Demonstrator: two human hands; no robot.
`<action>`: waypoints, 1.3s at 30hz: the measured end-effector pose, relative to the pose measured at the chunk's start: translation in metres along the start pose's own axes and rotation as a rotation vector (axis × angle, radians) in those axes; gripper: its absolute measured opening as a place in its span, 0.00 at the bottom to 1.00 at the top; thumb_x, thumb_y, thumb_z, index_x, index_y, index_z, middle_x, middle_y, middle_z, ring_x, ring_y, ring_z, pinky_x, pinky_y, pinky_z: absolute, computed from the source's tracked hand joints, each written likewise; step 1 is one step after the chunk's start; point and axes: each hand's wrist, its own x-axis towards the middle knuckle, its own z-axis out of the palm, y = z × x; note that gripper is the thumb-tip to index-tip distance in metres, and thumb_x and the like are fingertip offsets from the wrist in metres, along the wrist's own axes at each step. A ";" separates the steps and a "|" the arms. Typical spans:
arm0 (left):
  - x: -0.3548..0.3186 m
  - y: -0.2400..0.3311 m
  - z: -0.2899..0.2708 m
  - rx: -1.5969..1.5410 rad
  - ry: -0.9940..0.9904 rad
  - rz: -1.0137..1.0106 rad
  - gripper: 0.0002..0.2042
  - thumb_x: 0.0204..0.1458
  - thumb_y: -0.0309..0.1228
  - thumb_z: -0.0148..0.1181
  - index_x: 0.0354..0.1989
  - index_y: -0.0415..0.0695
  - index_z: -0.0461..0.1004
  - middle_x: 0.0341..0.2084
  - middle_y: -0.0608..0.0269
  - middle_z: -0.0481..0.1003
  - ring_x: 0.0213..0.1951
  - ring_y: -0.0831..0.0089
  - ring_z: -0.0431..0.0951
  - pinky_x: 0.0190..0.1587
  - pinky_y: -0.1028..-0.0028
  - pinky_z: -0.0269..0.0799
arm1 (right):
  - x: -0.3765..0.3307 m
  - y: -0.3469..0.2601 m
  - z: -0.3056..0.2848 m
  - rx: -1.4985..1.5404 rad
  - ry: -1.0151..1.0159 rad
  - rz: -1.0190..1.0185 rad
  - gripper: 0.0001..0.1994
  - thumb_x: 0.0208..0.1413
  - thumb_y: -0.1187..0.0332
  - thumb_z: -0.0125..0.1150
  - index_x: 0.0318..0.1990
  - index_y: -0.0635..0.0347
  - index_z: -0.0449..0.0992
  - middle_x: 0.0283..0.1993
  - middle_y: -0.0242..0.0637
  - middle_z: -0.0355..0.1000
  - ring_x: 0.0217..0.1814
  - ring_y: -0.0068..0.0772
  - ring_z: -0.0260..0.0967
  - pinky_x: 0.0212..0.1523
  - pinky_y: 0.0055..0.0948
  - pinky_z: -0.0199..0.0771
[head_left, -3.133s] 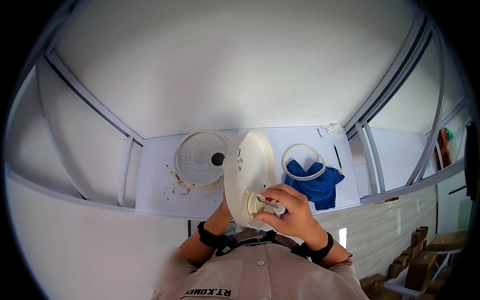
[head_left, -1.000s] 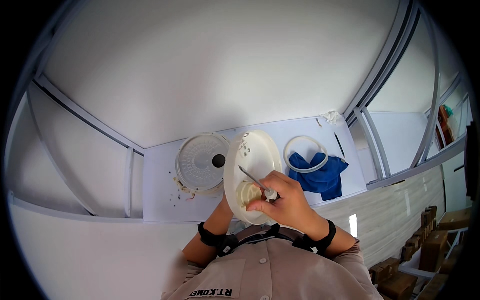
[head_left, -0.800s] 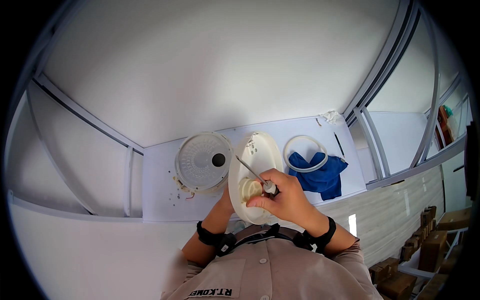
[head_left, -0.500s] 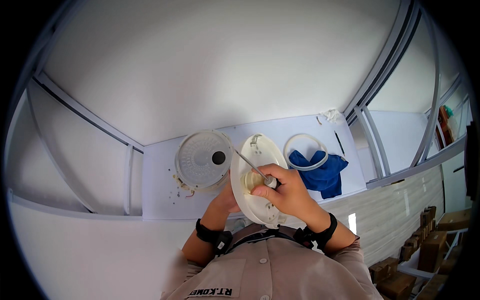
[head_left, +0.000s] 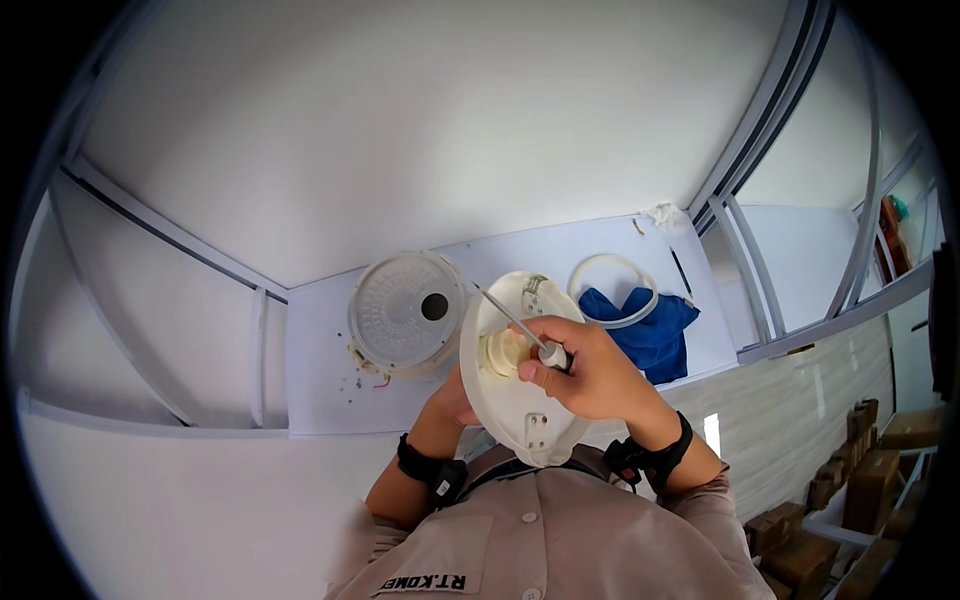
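A white round plastic shell (head_left: 503, 412) is held up in front of my body, its hollow inside facing right and up. My left hand (head_left: 455, 398) grips its left edge from behind, the fingers mostly hidden by the shell. A cream round knob-like part (head_left: 500, 354) sits in the middle of the shell. In my right hand (head_left: 592, 372) is a screwdriver (head_left: 516, 318) with a grey and black handle, its shaft pointing up and left across the shell. My right thumb and fingers are close beside the cream part; whether they touch it I cannot tell.
On the white table (head_left: 320, 400) lies a round whitish perforated cover (head_left: 385, 322) with a dark circle, small dark bits beside it. To the right are a white ring (head_left: 612, 257), a blue cloth (head_left: 655, 345), a black pen-like stick (head_left: 681, 271) and crumpled white material (head_left: 662, 215).
The shell has turned slightly, so its lower bracket shows more plainly. My right hand has shifted a little right with the screwdriver, and its thumb has drawn back from the cream part.
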 end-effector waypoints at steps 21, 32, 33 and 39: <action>0.000 -0.003 0.003 0.316 -0.141 0.363 0.35 0.59 0.33 0.69 0.75 0.46 0.62 0.70 0.59 0.70 0.68 0.63 0.73 0.69 0.57 0.73 | 0.018 0.013 -0.004 -0.052 0.021 -0.017 0.16 0.61 0.68 0.71 0.53 0.65 0.81 0.37 0.52 0.81 0.33 0.45 0.77 0.38 0.37 0.76; 0.006 -0.011 0.000 -0.550 -0.185 0.061 0.29 0.70 0.49 0.50 0.75 0.46 0.63 0.69 0.53 0.70 0.66 0.55 0.76 0.66 0.51 0.76 | 0.018 0.006 -0.005 -0.127 0.020 -0.123 0.18 0.55 0.73 0.72 0.53 0.66 0.80 0.41 0.48 0.79 0.34 0.39 0.77 0.35 0.32 0.76; 0.007 -0.009 0.002 -0.718 -0.227 0.002 0.29 0.71 0.48 0.50 0.75 0.46 0.62 0.69 0.53 0.70 0.66 0.56 0.76 0.66 0.51 0.76 | 0.017 0.005 -0.005 -0.127 0.029 -0.131 0.18 0.55 0.72 0.72 0.53 0.66 0.80 0.40 0.47 0.79 0.33 0.39 0.77 0.34 0.32 0.76; 0.005 -0.016 -0.009 -0.435 -0.150 0.086 0.33 0.63 0.44 0.65 0.73 0.44 0.65 0.65 0.51 0.73 0.64 0.57 0.77 0.63 0.54 0.79 | 0.015 0.001 -0.001 -0.136 0.068 -0.153 0.19 0.53 0.68 0.72 0.51 0.68 0.80 0.40 0.49 0.80 0.25 0.38 0.77 0.29 0.33 0.76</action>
